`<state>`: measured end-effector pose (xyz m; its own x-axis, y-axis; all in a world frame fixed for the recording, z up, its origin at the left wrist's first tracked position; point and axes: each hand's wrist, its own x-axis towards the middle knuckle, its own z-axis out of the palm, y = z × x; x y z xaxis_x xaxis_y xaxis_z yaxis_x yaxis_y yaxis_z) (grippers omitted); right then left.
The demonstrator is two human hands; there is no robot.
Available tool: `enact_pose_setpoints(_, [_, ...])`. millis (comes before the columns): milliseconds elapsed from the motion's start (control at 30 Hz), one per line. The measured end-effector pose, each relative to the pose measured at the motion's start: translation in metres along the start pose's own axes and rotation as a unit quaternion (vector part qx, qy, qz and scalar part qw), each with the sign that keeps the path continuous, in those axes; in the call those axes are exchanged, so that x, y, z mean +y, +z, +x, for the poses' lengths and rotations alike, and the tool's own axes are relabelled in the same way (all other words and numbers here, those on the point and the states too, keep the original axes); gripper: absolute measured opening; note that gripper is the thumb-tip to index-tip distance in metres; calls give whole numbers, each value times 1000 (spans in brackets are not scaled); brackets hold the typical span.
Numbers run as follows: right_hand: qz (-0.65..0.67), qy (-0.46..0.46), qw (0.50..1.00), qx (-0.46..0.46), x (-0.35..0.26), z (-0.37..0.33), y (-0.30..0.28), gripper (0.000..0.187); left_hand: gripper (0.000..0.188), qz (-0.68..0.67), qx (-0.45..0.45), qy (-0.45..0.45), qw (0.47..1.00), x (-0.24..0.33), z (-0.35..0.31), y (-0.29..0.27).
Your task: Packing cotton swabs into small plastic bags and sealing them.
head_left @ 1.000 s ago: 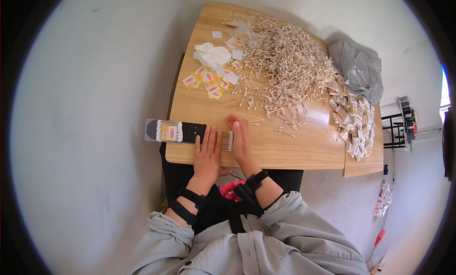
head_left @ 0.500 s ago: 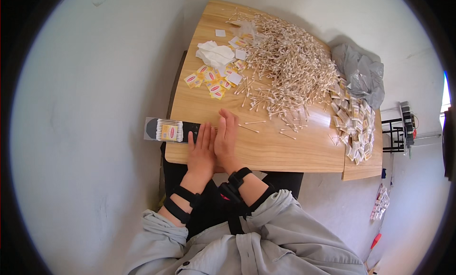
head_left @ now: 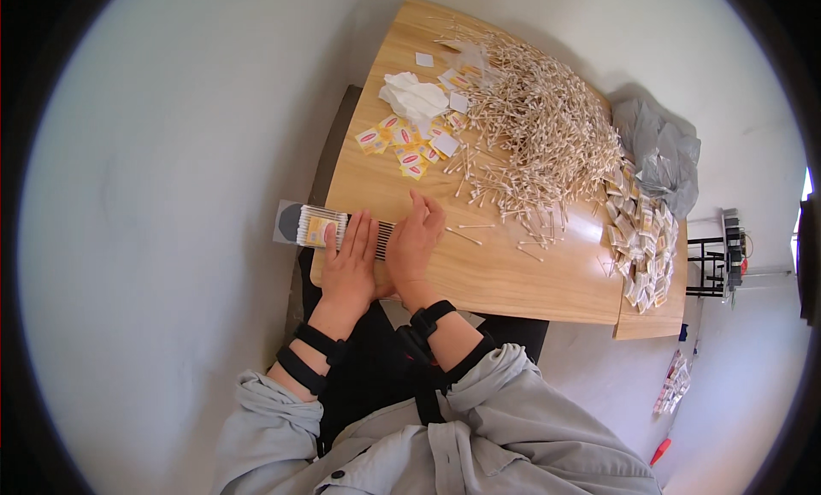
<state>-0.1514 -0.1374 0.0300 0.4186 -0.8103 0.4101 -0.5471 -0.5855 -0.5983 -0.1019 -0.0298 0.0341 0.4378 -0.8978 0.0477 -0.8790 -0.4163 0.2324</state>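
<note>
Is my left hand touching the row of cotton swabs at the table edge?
Touching. The head view shows the left hand lying flat on the row of cotton swabs, fingers covering its middle.

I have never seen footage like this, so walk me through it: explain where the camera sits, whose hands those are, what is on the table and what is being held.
There is no machine here. A person wears a wide fisheye camera on the head, looking down, so straight edges bend near the rim.

The left hand lies flat on a long dark tray of cotton swabs at the near edge of the wooden table. The right hand rests beside it, at the tray's right end; whether it grips anything is hard to tell.

Farther back lie a big heap of loose cotton swabs, small yellow and red packets, white wrappers, and filled packets on the right. A grey bag sits behind those.
</note>
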Motion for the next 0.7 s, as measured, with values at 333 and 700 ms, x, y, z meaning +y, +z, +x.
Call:
enact_pose_setpoints(333, [-68, -83, 993, -44, 9, 5, 10, 45, 113, 22, -16, -5, 1000, 1, 1, -1])
enact_pose_setpoints(700, [27, 45, 999, -15, 29, 9, -6, 54, 121, 26, 4, 6, 1000, 2, -1, -2])
